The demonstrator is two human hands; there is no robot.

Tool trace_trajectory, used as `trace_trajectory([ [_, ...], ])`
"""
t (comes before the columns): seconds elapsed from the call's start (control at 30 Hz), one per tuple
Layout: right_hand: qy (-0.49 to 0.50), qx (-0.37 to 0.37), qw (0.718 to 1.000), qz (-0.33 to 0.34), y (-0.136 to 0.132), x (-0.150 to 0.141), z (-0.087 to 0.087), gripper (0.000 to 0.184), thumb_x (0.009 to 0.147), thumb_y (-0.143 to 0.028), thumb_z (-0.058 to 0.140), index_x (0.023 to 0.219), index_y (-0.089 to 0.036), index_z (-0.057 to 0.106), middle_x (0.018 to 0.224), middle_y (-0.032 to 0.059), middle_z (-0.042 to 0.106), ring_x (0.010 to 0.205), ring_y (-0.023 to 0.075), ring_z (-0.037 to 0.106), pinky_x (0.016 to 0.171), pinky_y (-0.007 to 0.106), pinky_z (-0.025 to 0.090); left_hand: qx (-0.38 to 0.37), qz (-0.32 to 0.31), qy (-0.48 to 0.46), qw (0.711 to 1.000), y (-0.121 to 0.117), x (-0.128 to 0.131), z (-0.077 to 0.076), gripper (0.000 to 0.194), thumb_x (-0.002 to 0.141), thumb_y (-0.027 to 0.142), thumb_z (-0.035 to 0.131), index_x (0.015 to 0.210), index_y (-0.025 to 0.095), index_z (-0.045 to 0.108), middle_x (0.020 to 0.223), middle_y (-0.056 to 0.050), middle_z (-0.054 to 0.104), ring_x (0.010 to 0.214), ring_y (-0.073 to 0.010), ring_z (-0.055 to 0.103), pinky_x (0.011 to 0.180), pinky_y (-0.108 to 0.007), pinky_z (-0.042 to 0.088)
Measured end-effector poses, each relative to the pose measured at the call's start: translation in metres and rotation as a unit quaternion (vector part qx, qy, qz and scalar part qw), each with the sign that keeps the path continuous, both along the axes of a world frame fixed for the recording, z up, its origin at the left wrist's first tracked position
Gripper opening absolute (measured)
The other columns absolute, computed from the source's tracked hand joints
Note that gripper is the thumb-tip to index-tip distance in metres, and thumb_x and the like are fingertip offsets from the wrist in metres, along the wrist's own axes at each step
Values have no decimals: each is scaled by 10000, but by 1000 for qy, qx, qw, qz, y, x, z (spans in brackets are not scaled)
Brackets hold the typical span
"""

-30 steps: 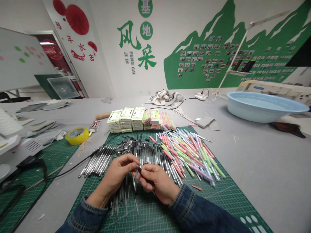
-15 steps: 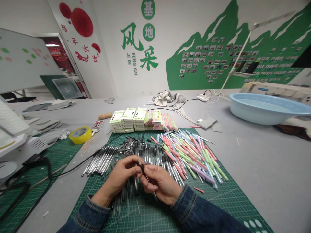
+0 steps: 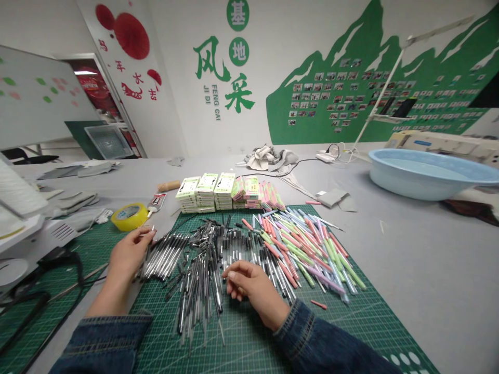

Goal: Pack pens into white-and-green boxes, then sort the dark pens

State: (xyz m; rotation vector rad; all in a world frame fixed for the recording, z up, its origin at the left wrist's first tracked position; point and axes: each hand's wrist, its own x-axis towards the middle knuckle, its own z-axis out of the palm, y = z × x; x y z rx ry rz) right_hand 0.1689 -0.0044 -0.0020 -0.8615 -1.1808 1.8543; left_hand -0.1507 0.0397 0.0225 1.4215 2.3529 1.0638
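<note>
My left hand (image 3: 130, 253) is at the left end of a neat row of clear pens with black ends (image 3: 167, 253), pinching a pen (image 3: 147, 251) whose pale tip sticks up above the fingers. My right hand (image 3: 251, 291) hovers over the green cutting mat (image 3: 249, 348), its fingers loosely bent and apart, with nothing visible in them. Between the hands lies a heap of black and clear pen parts (image 3: 198, 291). Small black caps (image 3: 206, 234) are piled behind it. More black-ended pens (image 3: 237, 246) lie just beyond my right hand.
Coloured pens (image 3: 307, 249) are spread to the right on the mat. Stacked small boxes (image 3: 206, 192) stand at the back. Yellow tape (image 3: 130, 216) and a glue tube (image 3: 157, 202) lie at left, near a black cable. A blue basin (image 3: 421, 174) sits at far right.
My hands were together around a pen over the heap. My left hand has carried a pen left to the row; my right hand has let go and stays near the middle.
</note>
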Motion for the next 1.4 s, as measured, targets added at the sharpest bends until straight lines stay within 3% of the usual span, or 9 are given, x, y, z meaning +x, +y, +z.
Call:
trace_trajectory([
  [0.1,-9,2,999,-33,2,1,-1,288,737,-397,655,831,-126,634,587,-16,591,486,71,481,474,200,331,-86,1,137,987,6,-9,-11,353,805,454,517,952,191,701,810,-90,711,792,-285,637,626,-313,405],
  [0.27,-17,16,999,-49,3,2,-4,262,747,-382,643,833,-134,636,593,-19,588,496,75,487,478,203,325,-106,-38,149,982,11,-2,-23,329,785,421,543,949,188,708,849,-112,723,812,-293,644,654,-326,412],
  [0.47,-48,34,996,-70,4,2,-5,195,763,-319,598,830,-138,625,587,-23,585,491,77,483,470,204,323,-67,-44,202,976,1,16,-11,328,799,372,500,986,166,674,922,-124,711,858,-288,630,714,-331,414],
  [0.53,-56,47,994,-75,5,2,-6,170,768,-297,588,829,-142,624,588,-23,587,490,79,485,470,206,327,-61,-83,202,974,-3,30,-5,286,789,374,504,905,188,686,891,-92,716,829,-266,633,694,-308,411],
  [0.67,-67,71,992,-84,6,2,-8,142,779,-277,576,819,-150,626,583,-26,587,494,85,490,475,210,342,-147,-173,132,965,-8,52,-3,193,732,379,578,764,237,705,755,-20,730,740,-230,645,653,-276,396],
  [1.07,-107,93,987,-81,5,3,-3,126,806,-217,515,838,-161,624,595,-23,575,518,107,496,508,234,369,-181,-128,222,949,-3,77,-19,138,726,302,560,665,201,632,768,-99,702,756,-264,638,623,-303,393],
  [1.13,-154,136,974,-100,6,5,-5,120,813,-192,513,833,-175,630,639,-9,593,583,133,533,580,265,410,-178,-128,225,949,-4,79,-18,142,737,294,538,670,203,623,795,-106,701,768,-268,640,637,-310,401],
  [1.27,-272,266,910,-164,8,10,-7,126,798,-125,540,827,-202,635,828,32,631,799,192,575,734,313,419,-136,-127,191,964,-5,82,-15,153,777,335,499,745,215,588,794,-80,699,780,-255,649,685,-315,424],
  [1.4,-320,318,877,-163,6,12,-6,171,805,-80,528,879,-203,621,871,43,608,820,199,561,744,312,412,-89,-196,-16,976,-7,91,-14,143,774,338,495,857,222,511,706,-14,668,643,-193,636,587,-273,440],
])
